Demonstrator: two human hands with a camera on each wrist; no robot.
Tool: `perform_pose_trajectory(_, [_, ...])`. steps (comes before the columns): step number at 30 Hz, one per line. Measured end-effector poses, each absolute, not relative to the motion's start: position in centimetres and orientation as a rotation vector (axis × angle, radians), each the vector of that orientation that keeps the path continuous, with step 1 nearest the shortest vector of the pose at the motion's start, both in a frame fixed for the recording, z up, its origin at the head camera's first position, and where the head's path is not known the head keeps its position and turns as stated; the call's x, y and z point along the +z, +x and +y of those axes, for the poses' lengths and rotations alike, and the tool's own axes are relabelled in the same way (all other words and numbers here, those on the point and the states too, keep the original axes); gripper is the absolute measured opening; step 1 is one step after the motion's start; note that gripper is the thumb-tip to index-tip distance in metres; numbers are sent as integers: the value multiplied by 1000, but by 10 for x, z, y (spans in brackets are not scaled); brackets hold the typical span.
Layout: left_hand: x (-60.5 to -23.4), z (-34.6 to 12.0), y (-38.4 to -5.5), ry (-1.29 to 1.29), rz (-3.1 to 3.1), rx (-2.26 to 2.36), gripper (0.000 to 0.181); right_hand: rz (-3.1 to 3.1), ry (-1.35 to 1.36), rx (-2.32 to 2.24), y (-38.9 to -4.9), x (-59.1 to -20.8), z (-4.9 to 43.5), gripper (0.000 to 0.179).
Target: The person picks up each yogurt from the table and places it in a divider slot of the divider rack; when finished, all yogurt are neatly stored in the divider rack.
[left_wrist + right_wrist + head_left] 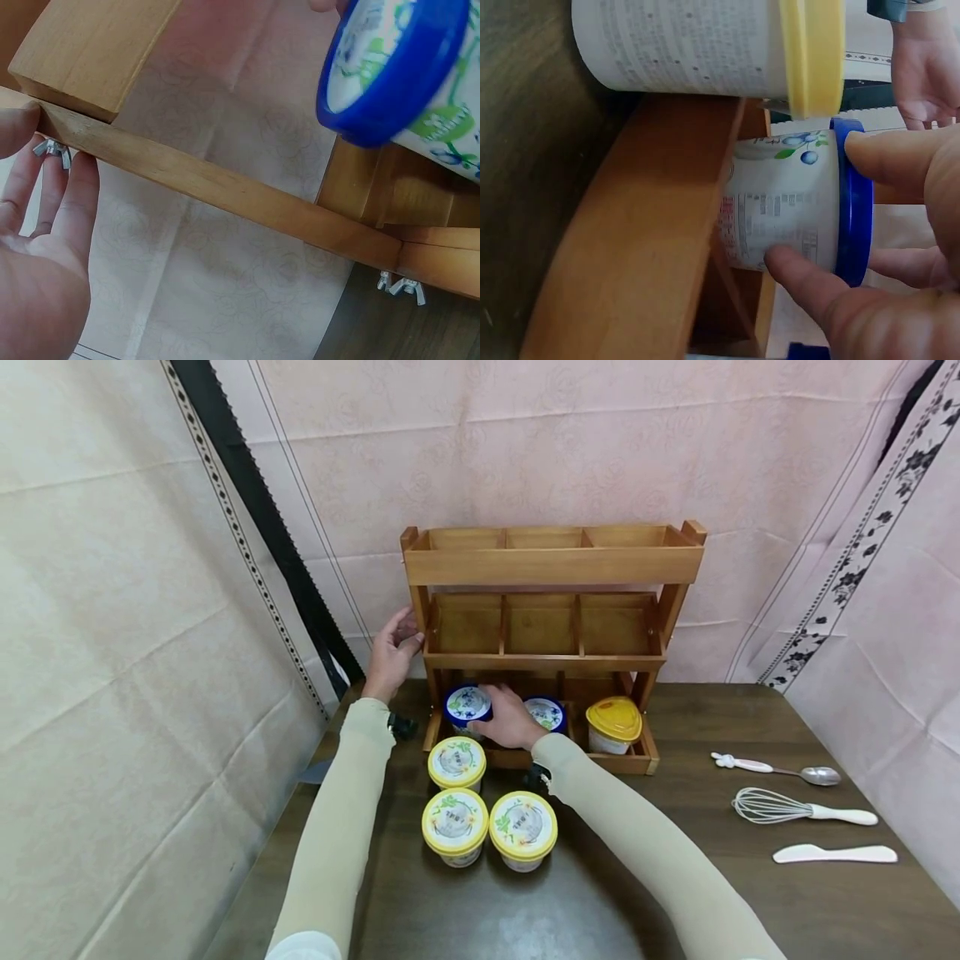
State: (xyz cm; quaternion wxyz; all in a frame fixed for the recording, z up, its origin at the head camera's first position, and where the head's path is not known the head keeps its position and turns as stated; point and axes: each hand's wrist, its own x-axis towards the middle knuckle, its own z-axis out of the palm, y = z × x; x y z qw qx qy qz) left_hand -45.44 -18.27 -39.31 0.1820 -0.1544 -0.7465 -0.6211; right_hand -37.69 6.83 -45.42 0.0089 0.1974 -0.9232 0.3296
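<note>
My right hand [512, 720] grips a white tub with a blue lid [467, 703] in the lower left compartment of a wooden three-tier rack [551, 568]. In the right wrist view, the thumb lies at the rim of the blue lid and a finger presses the tub's printed side [787, 206]. The tub's base is hidden behind the rack's front board. My left hand [393, 656] holds the rack's left side post [195, 176], thumb on one face and fingers on the other, beside a wing nut [52, 148]. A second blue-lidded tub [547, 713] stands right of my right hand, partly covered.
A tub with a plain yellow lid [615, 720] sits in the rack's lower right. Three yellow-lidded tubs [523, 827] stand on the dark table before the rack. Further right lie a spoon [817, 776], a whisk [776, 806] and a white spreader [834, 854].
</note>
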Motion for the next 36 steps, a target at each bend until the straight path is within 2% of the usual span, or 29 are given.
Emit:
perform_pose_trajectory(16, [-394,-179,-453,-451,-2088,-1754,53,-2912,549,1120,-377,-460,66,87])
perform_pose_trajectory(36, [-396,-178,-453,-465,-2077,-1742,53,-2805,545,1420,-349,-425,90,83])
